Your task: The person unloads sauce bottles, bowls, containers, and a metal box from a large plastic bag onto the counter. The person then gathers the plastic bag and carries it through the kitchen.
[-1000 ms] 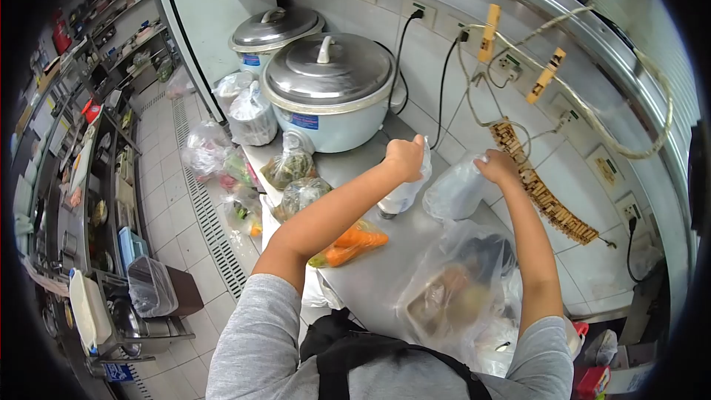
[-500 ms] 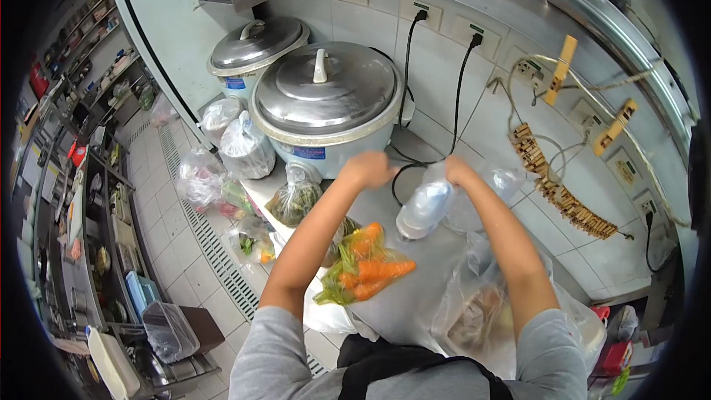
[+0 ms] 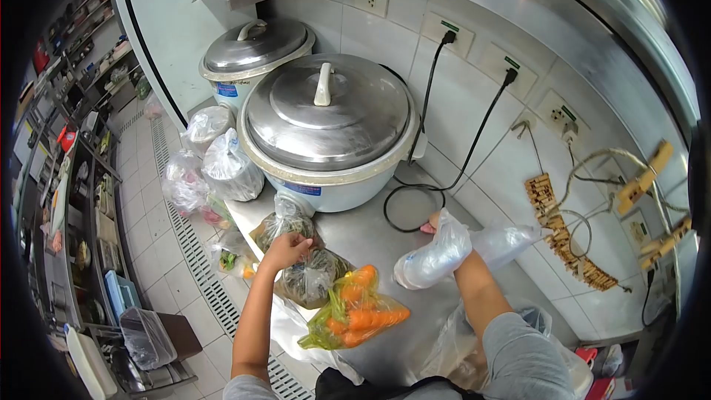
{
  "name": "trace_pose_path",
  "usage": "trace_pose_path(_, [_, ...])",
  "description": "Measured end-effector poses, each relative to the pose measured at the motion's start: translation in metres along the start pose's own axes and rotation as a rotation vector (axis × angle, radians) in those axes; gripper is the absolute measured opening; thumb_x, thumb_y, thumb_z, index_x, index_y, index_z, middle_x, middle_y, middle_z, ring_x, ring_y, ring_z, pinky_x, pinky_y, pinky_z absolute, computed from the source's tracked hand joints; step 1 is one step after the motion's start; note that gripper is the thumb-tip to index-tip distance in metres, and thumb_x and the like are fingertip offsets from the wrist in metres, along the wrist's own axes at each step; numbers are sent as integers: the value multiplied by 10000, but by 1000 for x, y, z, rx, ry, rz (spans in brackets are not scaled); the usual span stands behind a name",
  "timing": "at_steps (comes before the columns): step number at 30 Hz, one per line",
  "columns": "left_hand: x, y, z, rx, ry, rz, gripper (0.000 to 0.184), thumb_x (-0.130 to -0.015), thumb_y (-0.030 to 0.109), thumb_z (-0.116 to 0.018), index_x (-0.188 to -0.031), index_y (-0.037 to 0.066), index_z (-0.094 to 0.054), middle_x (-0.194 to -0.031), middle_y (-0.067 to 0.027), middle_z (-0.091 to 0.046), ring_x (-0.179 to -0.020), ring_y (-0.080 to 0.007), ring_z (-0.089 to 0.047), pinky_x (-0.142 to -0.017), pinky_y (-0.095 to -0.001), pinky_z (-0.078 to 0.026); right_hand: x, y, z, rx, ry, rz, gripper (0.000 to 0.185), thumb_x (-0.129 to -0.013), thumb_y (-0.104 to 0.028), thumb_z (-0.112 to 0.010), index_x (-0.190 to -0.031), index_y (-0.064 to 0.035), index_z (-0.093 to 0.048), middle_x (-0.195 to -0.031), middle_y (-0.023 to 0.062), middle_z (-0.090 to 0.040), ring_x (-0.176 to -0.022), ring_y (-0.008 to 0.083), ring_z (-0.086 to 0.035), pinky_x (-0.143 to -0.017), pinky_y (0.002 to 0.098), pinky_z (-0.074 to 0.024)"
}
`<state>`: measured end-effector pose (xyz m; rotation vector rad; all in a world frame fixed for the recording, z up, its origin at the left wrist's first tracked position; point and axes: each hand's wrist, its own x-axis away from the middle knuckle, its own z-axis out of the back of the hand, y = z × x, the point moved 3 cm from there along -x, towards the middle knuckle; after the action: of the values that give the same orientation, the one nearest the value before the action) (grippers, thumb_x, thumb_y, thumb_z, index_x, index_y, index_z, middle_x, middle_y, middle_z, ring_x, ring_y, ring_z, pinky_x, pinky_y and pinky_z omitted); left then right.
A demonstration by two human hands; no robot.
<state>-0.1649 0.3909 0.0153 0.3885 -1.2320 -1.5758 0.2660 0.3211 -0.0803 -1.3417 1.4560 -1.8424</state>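
Observation:
My left hand (image 3: pixel 289 250) is closed, fingers together, at the gathered top of a clear plastic bag of dark greens (image 3: pixel 315 281). A similar bag of greens (image 3: pixel 280 221) lies just behind it. My right hand (image 3: pixel 430 225) is closed at the top of a filled clear plastic bag (image 3: pixel 434 259), which hides most of the hand. Only some fingertips show beyond the bag's upper edge. A yellowish bag of carrots (image 3: pixel 368 318) rests on the metal counter between my arms.
A large rice cooker (image 3: pixel 329 115) with a steel lid stands behind, a smaller one (image 3: pixel 255 44) to its left. Black power cords (image 3: pixel 415 230) loop across the counter (image 3: pixel 363 230). More filled bags (image 3: pixel 231 167) sit at the left edge. Clothespins (image 3: pixel 559 230) hang on the wall.
My left hand has come down from near the cooker to the bag of greens. My right hand and its bag have shifted slightly down. The view has moved closer to the counter.

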Motion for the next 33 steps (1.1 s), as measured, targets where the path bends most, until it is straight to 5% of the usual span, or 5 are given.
trace_pose_path(3, [-5,-6,14,145,162,34,275,-849,233,-579,-792,-34,-607,-663,-72,-633,-562,-115,-592,-537,-261,-475,-83,0,-8,47,371,-49,97,-848,-109,-551,-888,-20,-553,-735,104,-551,-665,228,-589,-638,326,-534])
trace_pose_path(10, [-47,28,133,-11,928,-375,268,-839,219,-581,-723,-22,-597,-576,-73,-581,-519,-126,-531,-515,-283,-412,-67,-68,-19,723,-4,-362,412,-888,-367,-466,-1078,-3,-487,-776,123,-559,-703,254,-610,-577,345,-510])
trace_pose_path(14, [-115,59,208,-91,1157,-514,214,-798,196,-620,-801,-18,-623,-674,-131,-617,-624,-213,-605,-601,-320,-465,-35,-143,-68,75,-86,-137,524,-915,-500,-327,-1058,-18,-477,-762,105,-542,-616,217,-595,-471,296,-466])
trace_pose_path(20, [-226,48,281,135,853,-152,290,-824,248,-601,-968,-1,-638,-747,-95,-654,-567,-163,-606,-549,-291,-482,-36,-190,-105,249,-11,0,463,-940,-447,-280,-1027,-19,-434,-707,88,-507,-481,139,-502,-393,229,-388])
trace_pose_path(33, [-288,57,292,25,421,-309,298,-898,204,-513,-1129,33,-592,-970,-50,-646,-865,-122,-574,-813,-258,-449,-38,-183,-116,325,197,305,442,-957,-350,-274,-916,50,-458,-591,75,-473,-374,161,-430,-326,308,-317])
